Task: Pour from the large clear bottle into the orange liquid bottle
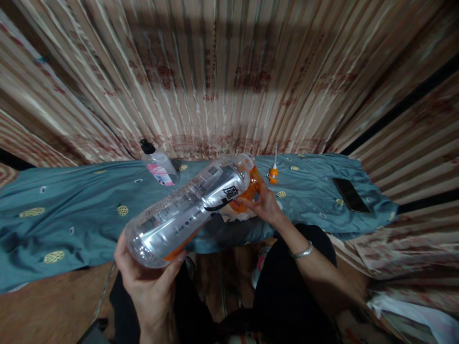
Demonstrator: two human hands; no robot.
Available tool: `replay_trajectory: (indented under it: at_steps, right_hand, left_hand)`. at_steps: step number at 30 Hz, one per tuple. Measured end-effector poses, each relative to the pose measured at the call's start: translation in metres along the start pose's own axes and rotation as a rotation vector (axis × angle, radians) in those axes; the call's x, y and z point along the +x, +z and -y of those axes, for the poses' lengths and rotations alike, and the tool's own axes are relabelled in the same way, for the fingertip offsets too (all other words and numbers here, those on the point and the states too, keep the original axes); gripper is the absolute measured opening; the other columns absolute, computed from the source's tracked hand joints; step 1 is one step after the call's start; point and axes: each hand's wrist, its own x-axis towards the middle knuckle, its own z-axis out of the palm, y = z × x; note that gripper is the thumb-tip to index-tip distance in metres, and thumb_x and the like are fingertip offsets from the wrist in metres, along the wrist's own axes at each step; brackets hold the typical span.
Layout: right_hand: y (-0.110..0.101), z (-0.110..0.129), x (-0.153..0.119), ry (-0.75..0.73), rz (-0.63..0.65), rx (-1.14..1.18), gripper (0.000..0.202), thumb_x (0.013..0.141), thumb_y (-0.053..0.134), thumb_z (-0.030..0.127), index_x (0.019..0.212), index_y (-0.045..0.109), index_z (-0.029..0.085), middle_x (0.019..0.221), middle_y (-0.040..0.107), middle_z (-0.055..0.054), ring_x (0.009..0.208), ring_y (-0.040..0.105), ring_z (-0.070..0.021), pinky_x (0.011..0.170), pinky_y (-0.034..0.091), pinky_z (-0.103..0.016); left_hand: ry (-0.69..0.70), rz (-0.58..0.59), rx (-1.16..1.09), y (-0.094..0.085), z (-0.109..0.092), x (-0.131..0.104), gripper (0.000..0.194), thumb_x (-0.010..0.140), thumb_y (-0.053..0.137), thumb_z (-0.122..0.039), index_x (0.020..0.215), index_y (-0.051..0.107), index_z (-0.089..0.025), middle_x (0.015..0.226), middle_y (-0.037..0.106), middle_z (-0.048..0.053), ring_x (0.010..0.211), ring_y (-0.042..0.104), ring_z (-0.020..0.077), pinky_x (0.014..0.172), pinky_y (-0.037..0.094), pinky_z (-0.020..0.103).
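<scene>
A bottle (190,208) is gripped at its base by the left hand (148,272); its neck end, seemingly orange-wrapped, is clasped by the right hand (263,205).

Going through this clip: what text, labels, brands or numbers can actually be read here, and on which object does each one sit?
"魔": large black character on the clear plastic bottle held between the left hand and the right hand.
Small print and barcode on the same bottle: too small to read.
Pink label on the pump bottle: blurred, unreadable.
Reddish print on the curtain: blurred, unreadable.
</scene>
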Motion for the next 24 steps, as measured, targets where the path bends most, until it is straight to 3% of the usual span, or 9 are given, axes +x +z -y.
replay_trajectory:
  at_steps: [10,24]
  right_hand:
    - [0.0008,-0.0029,-0.0005,0.02,-0.004,0.018,0.082,0.076,0.089,0.052,0.144,0.057,0.019,0.125,0.079,-0.015,0.119,0.075,-0.0377,0.097,0.064,-0.049]
    - [0.0011,-0.0042,-0.0006,0.03,0.003,0.02,0.083,0.076,0.088,0.054,0.143,0.056,0.018,0.122,0.08,-0.015,0.116,0.076,-0.0379,0.098,0.064,-0.05]
  left_hand:
    - [0.031,0.024,-0.004,0.0,-0.0008,0.0001,0.102,0.051,0.103,-0.021,0.144,0.06,-0.027,0.154,0.057,0.012,0.152,0.047,0.041,0.13,0.028,0.066]
    - [0.029,0.022,0.013,0.0013,-0.0034,-0.0001,0.102,0.052,0.103,-0.026,0.143,0.058,-0.028,0.153,0.058,0.011,0.152,0.048,0.0397,0.13,0.031,0.062]
